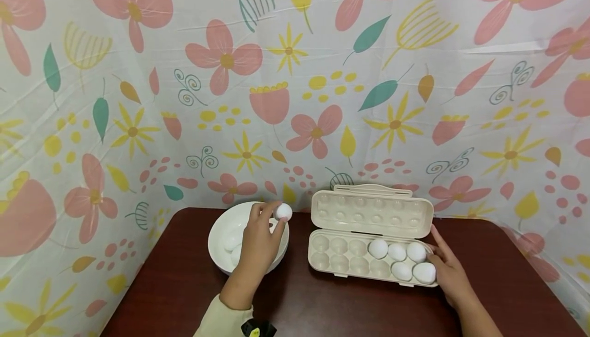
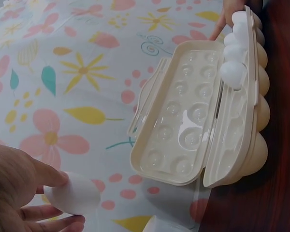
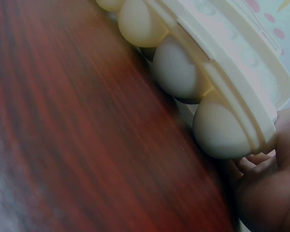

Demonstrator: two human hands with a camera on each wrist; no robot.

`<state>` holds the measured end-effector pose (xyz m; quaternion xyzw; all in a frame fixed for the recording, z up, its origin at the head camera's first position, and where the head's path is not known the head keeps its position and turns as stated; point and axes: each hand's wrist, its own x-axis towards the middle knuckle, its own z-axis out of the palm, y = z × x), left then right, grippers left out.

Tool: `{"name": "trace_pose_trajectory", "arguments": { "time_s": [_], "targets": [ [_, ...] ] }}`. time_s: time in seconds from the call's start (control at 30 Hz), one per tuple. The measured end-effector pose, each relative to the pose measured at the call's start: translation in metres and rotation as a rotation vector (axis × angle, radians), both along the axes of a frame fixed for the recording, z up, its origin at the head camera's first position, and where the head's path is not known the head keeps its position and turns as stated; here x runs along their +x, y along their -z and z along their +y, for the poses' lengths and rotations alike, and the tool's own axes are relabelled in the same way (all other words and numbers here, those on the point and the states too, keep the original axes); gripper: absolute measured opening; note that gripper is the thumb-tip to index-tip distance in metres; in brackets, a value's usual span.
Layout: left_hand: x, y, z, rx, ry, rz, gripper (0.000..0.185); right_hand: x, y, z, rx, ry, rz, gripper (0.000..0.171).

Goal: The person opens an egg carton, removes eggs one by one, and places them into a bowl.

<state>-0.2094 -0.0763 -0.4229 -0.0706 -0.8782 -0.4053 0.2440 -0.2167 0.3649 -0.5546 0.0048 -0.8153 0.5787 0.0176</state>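
My left hand [image 1: 260, 239] pinches a white egg [image 1: 283, 212] between thumb and fingers, raised over the right rim of a white bowl [image 1: 215, 234]. The same egg [image 2: 76, 194] shows at the fingertips in the left wrist view. Inside the bowl lie white eggs [image 1: 233, 243], partly hidden by my left forearm. To the right, a cream egg carton [image 1: 339, 264] lies with its lid [image 1: 373, 213] tipped back. Several eggs [image 1: 402, 270] fill cups at its right end. My right hand [image 1: 449, 274] grips that end, and its curled fingers [image 3: 253, 166] show by the edge in the right wrist view.
The dark red-brown table [image 1: 332, 306] carries the bowl on the left and the carton on the right, with a gap between them. A flower-printed cloth [image 1: 295, 96] hangs behind the table's back edge and along both sides.
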Motion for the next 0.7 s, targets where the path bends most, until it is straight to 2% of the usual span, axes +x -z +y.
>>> {"name": "trace_pose_trajectory", "arguments": {
  "time_s": [0.4,0.7],
  "targets": [
    [-0.002,0.009,-0.008,-0.018,-0.026,-0.041,0.038,-0.001,-0.001,0.0,0.012,0.007,0.019,0.063],
    [-0.003,0.026,-0.014,-0.053,-0.038,-0.08,0.035,-0.001,-0.001,-0.001,0.011,0.001,0.023,0.063]
  ]
}}
